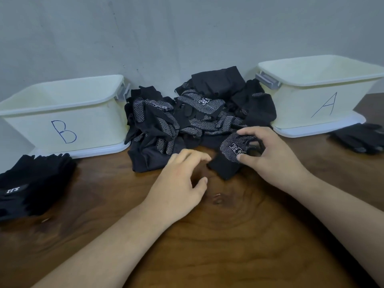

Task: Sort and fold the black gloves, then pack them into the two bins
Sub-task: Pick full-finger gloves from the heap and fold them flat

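A heap of black gloves point(187, 117), many with white grip dots, lies against the wall between two cream bins. Bin B point(62, 113) stands on the left and bin A point(324, 94) on the right; I see nothing inside either. My right hand point(268, 154) pinches a dotted glove point(232, 148) at the heap's front edge, fingers above and thumb below. My left hand point(182, 179) hovers just left of that glove with fingers loosely curled, holding nothing.
A stack of black gloves point(31, 181) lies on the wooden table point(207, 246) in front of bin B. Another small pile of black gloves point(359, 138) sits at the right edge beside bin A. A grey wall runs behind everything.
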